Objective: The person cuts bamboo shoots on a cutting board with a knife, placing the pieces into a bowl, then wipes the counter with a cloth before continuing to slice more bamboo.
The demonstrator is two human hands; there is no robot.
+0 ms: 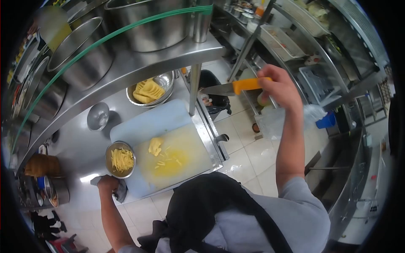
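Note:
Raised out to the right, my right hand (278, 87) is closed around the orange handle of a knife (247, 85). The blade points left, above the floor side of the counter. Down at the counter's front left, my left hand (108, 184) is closed on a grey cloth (121, 192). Just beyond that hand stands a metal bowl (108, 167) with thin yellow strips (121, 159) in it. On the pale cutting board (195, 143) lie a yellow piece (155, 145) and several loose strips (168, 161), amid a wet yellow stain.
Behind the board, a metal bowl (130, 98) holds sliced yellow pieces (147, 91). A smaller metal bowl (98, 116) stands left of it. An overhead steel shelf (139, 69) carries large metal pots. A bin with a black bag (217, 99) and racks stand to the right.

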